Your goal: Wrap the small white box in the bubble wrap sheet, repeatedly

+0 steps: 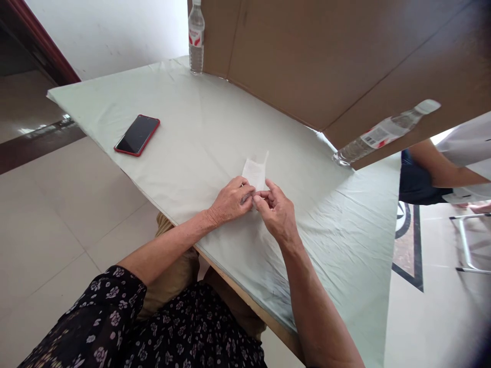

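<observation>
A small piece of white paper (pixel 255 171) lies on the pale green cloth of the table (pixel 199 133), one corner curled up. My left hand (pixel 230 201) and my right hand (pixel 276 212) meet at its near edge. Both pinch that edge between thumb and fingertips, and the fingers hide the part they hold.
A red-cased phone (pixel 137 135) lies screen up at the left. One water bottle (pixel 196 37) stands at the far edge; a second bottle (pixel 383 132) stands at the right against a brown cardboard screen (pixel 326 56). Another person's arm (pixel 441 168) shows at the right.
</observation>
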Available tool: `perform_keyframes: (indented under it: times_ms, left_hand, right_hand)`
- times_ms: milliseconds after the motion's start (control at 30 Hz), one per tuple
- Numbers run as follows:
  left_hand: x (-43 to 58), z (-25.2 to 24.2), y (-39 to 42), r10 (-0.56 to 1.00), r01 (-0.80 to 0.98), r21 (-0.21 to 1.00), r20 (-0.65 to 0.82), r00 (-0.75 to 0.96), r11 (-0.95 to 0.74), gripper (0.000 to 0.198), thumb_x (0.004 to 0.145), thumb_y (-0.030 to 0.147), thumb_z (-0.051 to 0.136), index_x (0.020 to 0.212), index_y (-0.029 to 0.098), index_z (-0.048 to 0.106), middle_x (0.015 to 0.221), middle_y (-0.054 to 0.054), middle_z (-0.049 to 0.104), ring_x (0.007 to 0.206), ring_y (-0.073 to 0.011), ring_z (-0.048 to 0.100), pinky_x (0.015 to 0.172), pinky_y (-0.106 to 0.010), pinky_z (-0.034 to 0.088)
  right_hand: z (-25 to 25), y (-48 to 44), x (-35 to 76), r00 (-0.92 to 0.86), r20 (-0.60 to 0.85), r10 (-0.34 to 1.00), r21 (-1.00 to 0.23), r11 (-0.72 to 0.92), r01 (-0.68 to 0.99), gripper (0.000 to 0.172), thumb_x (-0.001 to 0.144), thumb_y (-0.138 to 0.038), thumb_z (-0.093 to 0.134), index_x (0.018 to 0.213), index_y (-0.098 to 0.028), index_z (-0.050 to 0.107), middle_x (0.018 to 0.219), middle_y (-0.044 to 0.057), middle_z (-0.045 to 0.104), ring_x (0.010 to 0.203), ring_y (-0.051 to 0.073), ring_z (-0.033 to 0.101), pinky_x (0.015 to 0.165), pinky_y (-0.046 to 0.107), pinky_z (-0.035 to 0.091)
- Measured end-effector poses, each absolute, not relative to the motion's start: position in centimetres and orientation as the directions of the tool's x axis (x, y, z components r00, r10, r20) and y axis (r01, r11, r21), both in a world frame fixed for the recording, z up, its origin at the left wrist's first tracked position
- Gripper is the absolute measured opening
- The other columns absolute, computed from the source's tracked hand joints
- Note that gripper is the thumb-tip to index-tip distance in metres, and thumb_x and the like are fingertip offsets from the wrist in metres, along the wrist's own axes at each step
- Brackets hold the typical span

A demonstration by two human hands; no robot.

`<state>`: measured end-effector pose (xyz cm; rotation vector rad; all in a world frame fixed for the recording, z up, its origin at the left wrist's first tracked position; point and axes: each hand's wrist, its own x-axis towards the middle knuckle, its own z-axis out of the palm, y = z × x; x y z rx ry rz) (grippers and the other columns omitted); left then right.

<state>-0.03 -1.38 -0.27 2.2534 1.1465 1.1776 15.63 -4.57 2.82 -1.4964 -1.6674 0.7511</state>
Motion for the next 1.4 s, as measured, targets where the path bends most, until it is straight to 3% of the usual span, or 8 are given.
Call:
perform_keyframes:
  times_ms: [100,300,567,700,933,1100,1233,1400]
  left_hand:
    - [-0.2,-0.2,-1.4,0.825,0.436,0.701,0.481,0.295,-0.565,0.023,0.080,0.013,0.056,0.102,0.015,0.064,0.099,-0.008,0.061,0.083,-0.0153,0.058,0.073,-0.028,0.053]
    - [0.2,0.3,-1.4,0.905,0.410,0.807,0.380,0.192,-0.426,0.026,0.083,0.031,0.066,0.104,0.017,0.061,0.095,-0.004,0.063,0.075,-0.0129,0.057,0.069,-0.027,0.051]
    - [0.4,0.4,-1.4,0.904,0.432,0.795,0.357,0.235,-0.426,0.041,0.073,0.013,0.062,0.114,0.016,0.061,0.102,-0.006,0.063,0.083,-0.0152,0.060,0.076,-0.030,0.053]
    - [0.3,0.3,-1.5,0.883,0.462,0.753,0.390,0.262,-0.469,0.038,0.074,0.013,0.061,0.111,0.018,0.061,0.103,-0.006,0.064,0.092,-0.0183,0.062,0.082,-0.032,0.054]
    - [0.3,0.1,-1.8,0.814,0.564,0.593,0.486,0.318,-0.574,0.045,0.080,0.015,0.058,0.124,0.021,0.062,0.134,-0.011,0.058,0.102,-0.0205,0.064,0.090,-0.035,0.055]
    - [0.2,-0.1,-1.7,0.775,0.594,0.510,0.505,0.379,-0.622,0.032,0.082,0.016,0.057,0.111,0.020,0.069,0.129,-0.010,0.064,0.111,-0.0238,0.064,0.091,-0.036,0.055]
    - [0.2,-0.1,-1.7,0.776,0.597,0.509,0.510,0.371,-0.620,0.025,0.082,0.017,0.058,0.104,0.019,0.070,0.123,-0.011,0.066,0.107,-0.0228,0.066,0.088,-0.035,0.056]
    - [0.2,-0.1,-1.8,0.781,0.606,0.506,0.501,0.373,-0.614,0.023,0.083,0.017,0.057,0.102,0.019,0.070,0.126,-0.011,0.066,0.106,-0.0224,0.066,0.085,-0.033,0.056]
  right_hand:
    - [2.9,-5.0,16.3,-0.103,0.115,0.988,-0.845,0.152,0.513,0.057,0.088,-0.028,0.049,0.144,-0.016,0.045,0.109,0.009,0.074,0.081,0.018,0.068,0.080,0.040,0.057]
    - [3.2,-5.3,16.3,-0.185,0.176,0.967,-0.682,0.255,0.685,0.059,0.086,-0.019,0.046,0.146,-0.021,0.045,0.108,0.009,0.075,0.081,0.022,0.069,0.084,0.045,0.055]
    - [2.9,-3.9,16.9,-0.128,0.117,0.985,-0.931,0.154,0.331,0.054,0.084,-0.023,0.050,0.138,-0.021,0.047,0.105,0.006,0.073,0.061,0.012,0.062,0.070,0.037,0.057]
    - [2.7,-3.1,16.9,0.069,0.190,0.979,-0.906,0.147,0.398,0.045,0.081,-0.030,0.060,0.125,-0.020,0.056,0.097,0.003,0.071,0.062,0.011,0.059,0.065,0.032,0.055]
    - [2.3,-0.9,16.8,-0.082,0.215,0.973,-0.760,0.220,0.612,0.045,0.082,-0.027,0.053,0.126,-0.020,0.059,0.099,0.005,0.074,0.069,0.015,0.061,0.072,0.034,0.052]
    - [2.3,-0.3,17.3,-0.123,0.174,0.977,-0.803,0.213,0.557,0.041,0.084,-0.028,0.052,0.123,-0.020,0.062,0.097,0.006,0.075,0.079,0.017,0.066,0.078,0.037,0.054]
    - [2.0,0.3,18.6,0.072,0.175,0.982,-0.865,0.118,0.488,0.041,0.081,-0.036,0.059,0.116,-0.016,0.064,0.097,0.007,0.074,0.069,0.015,0.063,0.068,0.034,0.055]
    - [1.8,2.1,19.3,0.184,-0.124,0.975,-0.904,-0.188,0.385,0.043,0.069,-0.034,0.071,0.106,-0.013,0.065,0.088,0.009,0.071,0.059,0.017,0.064,0.044,0.028,0.049]
